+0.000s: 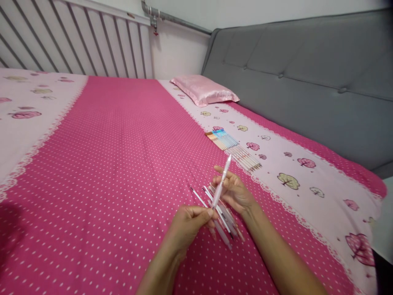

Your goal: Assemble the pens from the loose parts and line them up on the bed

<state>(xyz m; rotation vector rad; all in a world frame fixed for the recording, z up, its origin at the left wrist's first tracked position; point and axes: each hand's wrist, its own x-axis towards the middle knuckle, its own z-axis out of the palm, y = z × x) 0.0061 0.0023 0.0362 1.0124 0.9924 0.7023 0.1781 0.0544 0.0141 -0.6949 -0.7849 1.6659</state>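
Over the pink polka-dot bedsheet (107, 164), in the head view, the 2 hands hold 1 white pen (221, 180) tilted up and to the right. The left hand (190, 223) is closed, pinching the pen's lower end between thumb and fingers. The right hand (235, 190) is loosely curled, its fingertips on the barrel. Beneath them lies a loose pile of pens (225, 223). A neat row of pens (235, 149) lies farther off, near a pink pillow (204, 90).
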